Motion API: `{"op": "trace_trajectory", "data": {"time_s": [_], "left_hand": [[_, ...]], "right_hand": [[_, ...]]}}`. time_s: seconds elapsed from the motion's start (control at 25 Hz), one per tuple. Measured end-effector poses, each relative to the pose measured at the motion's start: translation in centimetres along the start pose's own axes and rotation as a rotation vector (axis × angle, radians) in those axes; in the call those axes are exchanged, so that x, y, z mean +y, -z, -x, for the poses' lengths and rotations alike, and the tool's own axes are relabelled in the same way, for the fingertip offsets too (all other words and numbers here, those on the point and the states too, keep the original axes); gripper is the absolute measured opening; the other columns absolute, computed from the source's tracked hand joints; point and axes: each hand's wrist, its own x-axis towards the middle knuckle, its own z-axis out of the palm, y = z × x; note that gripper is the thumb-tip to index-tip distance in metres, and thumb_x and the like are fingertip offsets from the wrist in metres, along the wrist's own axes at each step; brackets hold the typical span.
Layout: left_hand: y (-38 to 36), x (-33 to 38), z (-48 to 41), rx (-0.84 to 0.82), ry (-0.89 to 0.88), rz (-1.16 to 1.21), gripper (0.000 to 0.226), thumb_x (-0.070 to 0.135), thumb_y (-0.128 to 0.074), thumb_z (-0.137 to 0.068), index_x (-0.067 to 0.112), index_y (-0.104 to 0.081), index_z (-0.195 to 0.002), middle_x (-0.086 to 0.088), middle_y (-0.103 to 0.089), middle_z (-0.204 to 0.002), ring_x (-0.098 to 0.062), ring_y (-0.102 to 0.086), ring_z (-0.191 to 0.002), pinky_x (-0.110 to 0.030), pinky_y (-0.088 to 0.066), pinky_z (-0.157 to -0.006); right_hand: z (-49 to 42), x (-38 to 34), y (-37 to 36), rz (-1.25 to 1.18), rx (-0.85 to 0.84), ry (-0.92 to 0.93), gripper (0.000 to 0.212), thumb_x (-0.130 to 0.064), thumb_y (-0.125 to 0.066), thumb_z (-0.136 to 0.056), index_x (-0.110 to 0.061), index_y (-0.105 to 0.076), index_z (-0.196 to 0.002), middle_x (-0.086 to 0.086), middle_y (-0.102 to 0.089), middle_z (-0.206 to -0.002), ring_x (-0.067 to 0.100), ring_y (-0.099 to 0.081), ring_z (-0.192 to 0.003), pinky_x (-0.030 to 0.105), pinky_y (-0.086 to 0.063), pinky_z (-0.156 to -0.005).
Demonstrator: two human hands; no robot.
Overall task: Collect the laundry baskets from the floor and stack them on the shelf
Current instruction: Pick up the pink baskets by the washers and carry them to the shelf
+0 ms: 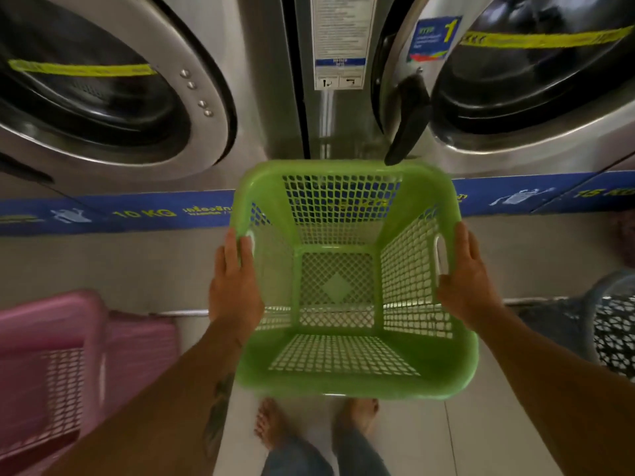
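Observation:
A green mesh laundry basket (347, 383) is held up in front of me, empty and open side up, above my bare feet. My left hand (233, 286) grips its left rim by the handle slot. My right hand (467, 280) grips its right rim at the other handle slot. A pink mesh basket (51, 365) stands on the floor at the lower left, blurred. A dark mesh basket (611, 324) sits at the right edge, partly cut off. No shelf is in view.
Two steel front-loading washing machines face me, round doors at upper left (103, 87) and upper right (529, 73), with a black door handle (409, 118) jutting out just above the green basket. A blue label strip (120, 214) runs along their base. Pale tiled floor (481, 434) lies below.

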Motion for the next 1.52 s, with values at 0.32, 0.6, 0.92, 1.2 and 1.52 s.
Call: {"op": "trace_trajectory", "data": {"time_s": [0.32, 0.6, 0.92, 1.2, 1.52], "left_hand": [[1.4, -3.7, 4.0, 0.128, 0.028, 0.198, 0.090, -0.012, -0.063, -0.064, 0.011, -0.041, -0.148, -0.012, -0.028, -0.161, -0.044, -0.055, -0.122, -0.050, -0.049, -0.096], [1.9, -13.4, 14.7, 0.227, 0.133, 0.390, 0.072, -0.014, -0.056, -0.067, 0.000, -0.054, -0.138, -0.018, -0.051, -0.145, -0.038, -0.057, -0.125, -0.042, -0.044, -0.103], [-3.0, -20.1, 20.8, 0.249, 0.181, 0.478, 0.075, -0.013, -0.052, -0.079, 0.009, -0.042, -0.149, -0.003, -0.040, -0.156, -0.026, -0.049, -0.135, -0.029, -0.032, -0.112], [-12.4, -21.6, 20.3, 0.226, 0.141, 0.513, 0.074, -0.011, -0.051, -0.080, 0.009, -0.039, -0.150, -0.002, -0.036, -0.158, -0.024, -0.043, -0.140, -0.024, -0.028, -0.111], [-14.8, -22.2, 22.1, 0.101, 0.141, 0.470, 0.071, -0.006, -0.052, -0.080, 0.006, -0.039, -0.149, -0.005, -0.034, -0.159, -0.026, -0.043, -0.139, -0.030, -0.033, -0.112]], "right_hand": [[3.6, -1.8, -0.3, 0.130, -0.015, 0.017, 0.107, 0.001, -0.063, -0.068, -0.021, -0.005, -0.155, -0.002, -0.018, -0.162, 0.047, -0.056, -0.116, 0.051, -0.052, -0.089], [13.2, -5.9, -6.6, 0.172, -0.042, 0.082, 0.098, 0.000, -0.067, -0.064, -0.014, -0.026, -0.152, 0.008, -0.040, -0.150, 0.039, -0.058, -0.117, 0.043, -0.051, -0.085], [19.4, -6.8, -15.7, 0.145, -0.029, -0.011, 0.100, 0.006, -0.070, -0.064, -0.019, -0.025, -0.150, 0.011, -0.044, -0.143, 0.042, -0.056, -0.114, 0.051, -0.054, -0.082], [19.0, -3.0, -22.3, 0.117, -0.014, -0.063, 0.098, -0.001, -0.073, -0.063, -0.019, -0.027, -0.148, 0.014, -0.049, -0.134, 0.037, -0.054, -0.112, 0.039, -0.045, -0.073], [21.0, -1.2, -24.0, 0.111, -0.140, -0.129, 0.112, 0.000, -0.073, -0.067, -0.018, -0.009, -0.157, 0.006, -0.030, -0.154, 0.035, -0.049, -0.122, 0.025, -0.042, -0.058]]}}
